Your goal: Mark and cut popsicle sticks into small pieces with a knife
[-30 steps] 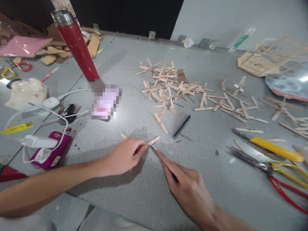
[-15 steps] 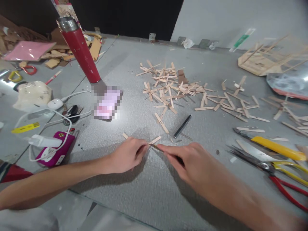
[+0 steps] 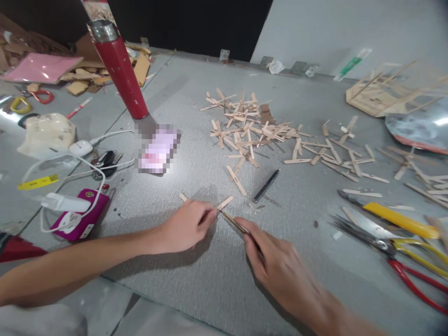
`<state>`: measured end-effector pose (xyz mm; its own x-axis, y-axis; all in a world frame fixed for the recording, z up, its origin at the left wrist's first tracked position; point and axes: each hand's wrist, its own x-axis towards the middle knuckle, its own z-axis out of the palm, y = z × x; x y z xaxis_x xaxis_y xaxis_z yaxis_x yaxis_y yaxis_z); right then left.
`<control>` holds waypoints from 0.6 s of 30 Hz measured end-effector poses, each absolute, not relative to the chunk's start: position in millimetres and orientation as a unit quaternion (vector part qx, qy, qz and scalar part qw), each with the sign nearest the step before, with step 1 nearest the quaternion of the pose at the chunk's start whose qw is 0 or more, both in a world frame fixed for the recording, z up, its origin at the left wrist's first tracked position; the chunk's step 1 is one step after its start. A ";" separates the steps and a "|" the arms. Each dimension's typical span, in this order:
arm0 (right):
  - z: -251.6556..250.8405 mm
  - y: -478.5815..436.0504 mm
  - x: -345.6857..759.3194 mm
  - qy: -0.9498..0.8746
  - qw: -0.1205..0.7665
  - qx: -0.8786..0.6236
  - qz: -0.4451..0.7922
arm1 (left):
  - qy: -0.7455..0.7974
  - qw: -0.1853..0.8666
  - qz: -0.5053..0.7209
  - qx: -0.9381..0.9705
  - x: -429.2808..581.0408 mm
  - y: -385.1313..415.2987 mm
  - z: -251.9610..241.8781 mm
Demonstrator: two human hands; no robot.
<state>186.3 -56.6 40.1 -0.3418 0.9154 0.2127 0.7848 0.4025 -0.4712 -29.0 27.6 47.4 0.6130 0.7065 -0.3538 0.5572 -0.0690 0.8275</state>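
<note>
The work surface is a grey textured mat [image 3: 210, 280] lying over a grey table, with a pale wall [image 3: 350, 28] standing behind on the right and a dark opening behind on the left.

The left hand [image 3: 184, 226] is resting on the mat near its front edge, fingers pressed down and pinching a wooden stick [image 3: 224, 203]; the stick is lying flat on the mat, one end showing at each side of the fingers. The right hand [image 3: 280, 270] is closing its fingers around a thin blade tool [image 3: 233, 221], whose tip is touching the stick just beside the left fingertips.

A heap of cut sticks [image 3: 245, 126] is lying farther back at the middle of the mat, thinning out towards the right. A black pen [image 3: 266, 185] is lying between that heap and the hands. On the right, a yellow-handled knife [image 3: 392, 215] and red-handled scissors [image 3: 402, 252] are lying close together. A stick frame [image 3: 381, 91] is sitting at the back right, near the wall.

On the left, a red flask [image 3: 119, 70] is standing upright. A white cable [image 3: 70, 163] is running to a magenta box [image 3: 80, 219] beside the mat's edge. Cardboard scraps [image 3: 80, 77] are lying at the back left.
</note>
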 end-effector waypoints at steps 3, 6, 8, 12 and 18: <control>37.3 -55.2 190.0 -0.821 0.250 -0.492 0.150 | 0.437 0.533 0.066 0.722 -29.5 27.6 46.6; 33.8 -52.4 193.6 -0.830 0.272 -0.473 0.117 | 0.434 0.542 0.066 0.717 -30.7 27.7 45.0; 31.5 -51.1 194.4 -0.828 0.292 -0.471 0.083 | 0.431 0.549 0.069 0.713 -31.5 27.5 43.9; 28.8 -51.2 193.3 -0.819 0.312 -0.479 0.046 | 0.437 0.551 0.069 0.708 -32.3 26.7 42.6; 25.1 -53.1 192.3 -0.823 0.295 -0.483 0.047 | 0.437 0.550 0.068 0.709 -31.5 26.5 43.8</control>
